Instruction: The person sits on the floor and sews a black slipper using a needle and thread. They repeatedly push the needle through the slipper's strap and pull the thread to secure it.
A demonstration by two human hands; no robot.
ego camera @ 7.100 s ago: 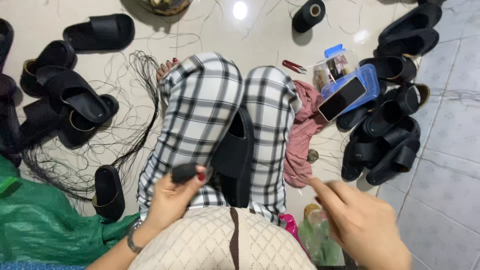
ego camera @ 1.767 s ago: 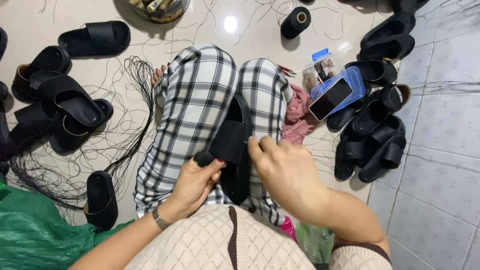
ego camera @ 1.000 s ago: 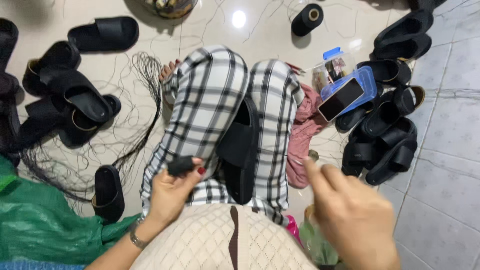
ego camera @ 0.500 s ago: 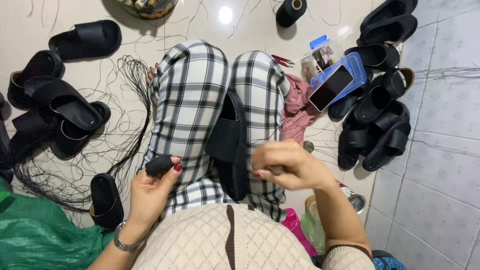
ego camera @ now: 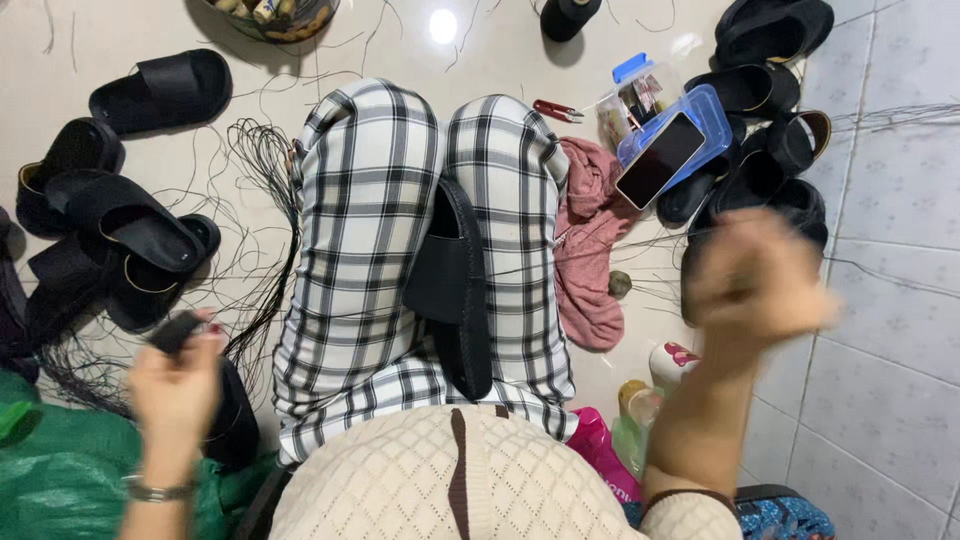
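Observation:
A black sandal [ego camera: 455, 285] lies wedged between my knees, on black-and-white checked trousers [ego camera: 365, 230]. My left hand [ego camera: 178, 385] is out to the left of my lap, fingers closed on a small black object [ego camera: 172, 330]. My right hand [ego camera: 758, 282] is raised to the right of my lap, blurred and fisted. Thin dark threads [ego camera: 600, 250] stretch taut from the sandal toward that hand. Whether a needle is in the fist cannot be seen.
Black sandals [ego camera: 120, 225] are heaped on the left and more black sandals [ego camera: 770, 150] on the right. A blue plastic box with a phone [ego camera: 660, 160], pink cloth [ego camera: 590, 240], red snips [ego camera: 555, 108], a thread spool [ego camera: 570, 15], loose black threads [ego camera: 260, 170] and a green bag [ego camera: 40, 470] surround me.
My right hand has swung from the sandal out to the right and upward, drawing the thread taut. My left hand has moved left, off my lap, still holding the small black object.

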